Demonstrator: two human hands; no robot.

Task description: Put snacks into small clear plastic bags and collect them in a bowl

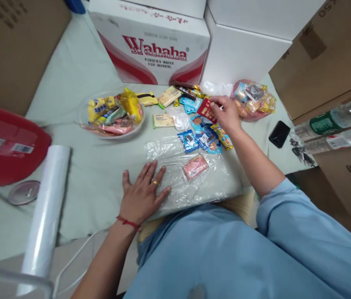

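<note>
My left hand (142, 193) lies flat with fingers spread, over the left edge of a clear plastic sheet (169, 166) on the table. On that sheet rests a pink snack packet (195, 167). Farther off, my right hand (227, 112) pinches a red snack packet (204, 108) between thumb and fingers, above a loose pile of snacks. Blue snack packets (189, 141) and a yellow snack packet (222, 136) lie just below that hand. Wrapped biscuits (163, 121) and dark chocolate-coloured bars (186, 90) are scattered behind.
A clear bowl of snacks (84, 129) stands left, a pink basket of snacks (245, 114) right. Behind them is a white carton (159, 50). A plastic film roll (46, 207) and red container (7, 149) lie left; black case (279, 134), keys (301, 153) and bottles (334, 122) right.
</note>
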